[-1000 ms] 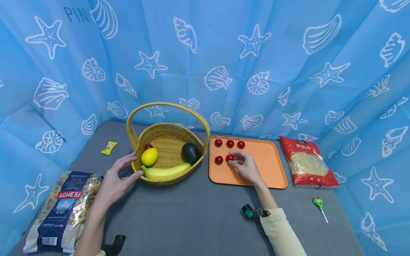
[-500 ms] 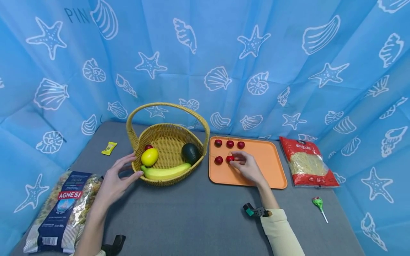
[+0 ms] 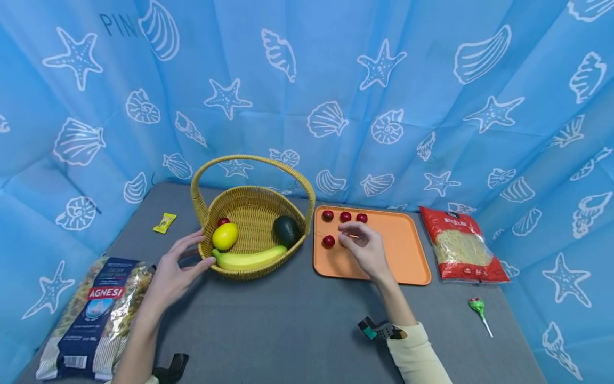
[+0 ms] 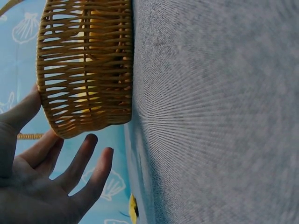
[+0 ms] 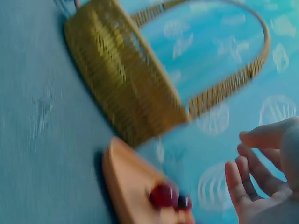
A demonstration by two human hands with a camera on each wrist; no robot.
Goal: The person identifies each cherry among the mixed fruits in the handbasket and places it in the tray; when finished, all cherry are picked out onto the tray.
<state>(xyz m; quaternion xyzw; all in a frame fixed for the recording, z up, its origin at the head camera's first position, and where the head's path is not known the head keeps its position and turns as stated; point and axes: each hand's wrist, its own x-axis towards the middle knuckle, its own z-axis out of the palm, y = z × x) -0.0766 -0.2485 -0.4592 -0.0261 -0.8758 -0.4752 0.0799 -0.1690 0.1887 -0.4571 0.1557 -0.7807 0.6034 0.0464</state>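
Observation:
My left hand (image 3: 172,274) touches the left end of the wicker basket (image 3: 249,273), thumb and fingers spread along its rim. In the left wrist view two straight fingers of that hand stand apart from the wicker. The basket holds a lemon (image 3: 225,236), a banana (image 3: 249,258), an avocado (image 3: 286,230) and a cherry (image 3: 223,221). Over the orange tray (image 3: 403,245), my right hand (image 3: 366,250) has bent fingers, and the right wrist view shows nothing between them. On the tray are a front cherry (image 3: 328,241) and a back row of cherries (image 3: 345,216). The hand may hide another cherry.
A pasta bag (image 3: 98,314) lies at the left, with a small yellow packet (image 3: 164,223) behind it. Right of the tray lie a red noodle bag (image 3: 462,245) and a lollipop (image 3: 478,308). A blue curtain (image 3: 307,96) hangs behind the grey table (image 3: 268,330).
My right hand had its fingers at a front cherry and has now come up off it; that cherry is out of sight. The left hand and basket stay put.

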